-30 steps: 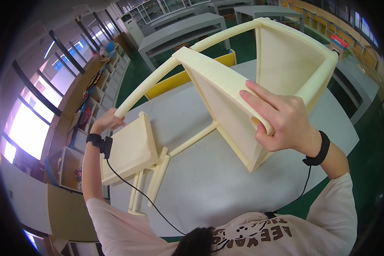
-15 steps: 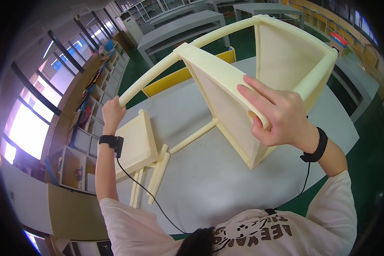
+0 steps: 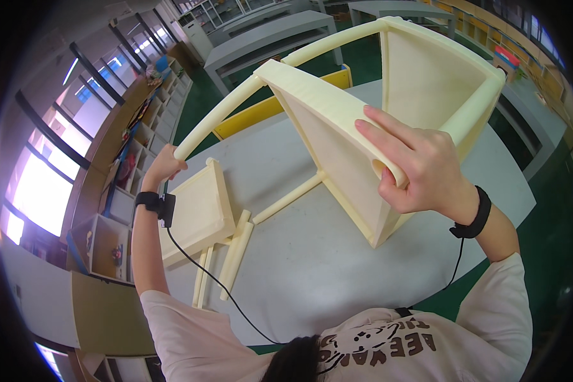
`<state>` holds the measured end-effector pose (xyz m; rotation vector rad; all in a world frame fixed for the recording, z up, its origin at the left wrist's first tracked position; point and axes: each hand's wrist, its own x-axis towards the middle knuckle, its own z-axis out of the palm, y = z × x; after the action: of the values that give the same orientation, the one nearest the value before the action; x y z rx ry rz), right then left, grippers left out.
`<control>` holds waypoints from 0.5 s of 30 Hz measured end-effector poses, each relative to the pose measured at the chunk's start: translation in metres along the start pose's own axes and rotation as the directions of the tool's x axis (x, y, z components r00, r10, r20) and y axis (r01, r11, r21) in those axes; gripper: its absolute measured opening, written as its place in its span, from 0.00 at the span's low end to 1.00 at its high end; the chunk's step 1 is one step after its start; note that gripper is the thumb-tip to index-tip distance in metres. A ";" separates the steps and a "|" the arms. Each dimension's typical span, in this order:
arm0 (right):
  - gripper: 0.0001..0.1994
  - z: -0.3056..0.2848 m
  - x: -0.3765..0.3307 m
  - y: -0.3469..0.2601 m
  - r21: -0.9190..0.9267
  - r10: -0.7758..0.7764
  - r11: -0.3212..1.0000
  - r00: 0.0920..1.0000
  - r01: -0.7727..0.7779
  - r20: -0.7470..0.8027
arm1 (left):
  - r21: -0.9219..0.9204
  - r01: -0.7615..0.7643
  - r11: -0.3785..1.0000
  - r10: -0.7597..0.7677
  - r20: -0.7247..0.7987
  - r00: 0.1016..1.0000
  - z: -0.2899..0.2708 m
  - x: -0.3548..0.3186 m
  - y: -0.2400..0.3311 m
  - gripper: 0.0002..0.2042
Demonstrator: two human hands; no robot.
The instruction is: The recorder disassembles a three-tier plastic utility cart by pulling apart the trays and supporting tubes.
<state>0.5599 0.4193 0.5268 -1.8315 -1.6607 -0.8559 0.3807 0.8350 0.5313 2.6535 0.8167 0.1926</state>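
Note:
A cream plastic frame (image 3: 328, 95) of poles and flat shelf-like panels stands tilted on the grey table (image 3: 299, 274). My right hand (image 3: 420, 165) grips the near panel's top edge, fingers over it and thumb low beside the round hole at its corner. At the left, my left hand (image 3: 163, 165) is closed at the free end of a long cream pole (image 3: 219, 114) that runs out from the frame; its fingers are partly hidden. Below that pole lies a loose cream panel (image 3: 200, 207), with several short poles (image 3: 237, 258) beside it. A lower pole (image 3: 290, 198) reaches from the frame toward them.
A yellow board (image 3: 248, 119) stands beyond the table's far edge. Grey tables (image 3: 270, 44) fill the back, and low shelving (image 3: 102, 248) lines the left wall. Thin black cables (image 3: 213, 280) hang from my wrist bands, one crossing the table.
My left hand has shifted slightly left and turned at the pole's end. The frame has tipped up a little, while my right hand keeps its hold.

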 end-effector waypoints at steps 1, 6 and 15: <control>0.24 0.000 0.000 0.000 0.005 -0.002 1.000 1.000 0.002 0.001 | -0.051 -0.006 0.999 0.009 0.069 0.998 -0.001 -0.001 -0.002 0.05; 0.25 -0.002 0.000 0.001 0.013 -0.001 1.000 1.000 0.001 0.005 | -0.139 0.076 0.987 -0.048 0.190 0.981 0.006 -0.005 -0.002 0.06; 0.25 -0.004 -0.002 0.000 0.021 0.004 1.000 1.000 -0.004 0.008 | -0.367 0.223 0.903 -0.054 0.419 0.907 0.002 -0.007 -0.006 0.06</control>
<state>0.5597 0.4149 0.5279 -1.8252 -1.6640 -0.8278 0.3721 0.8352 0.5264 2.1239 0.7315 -0.1972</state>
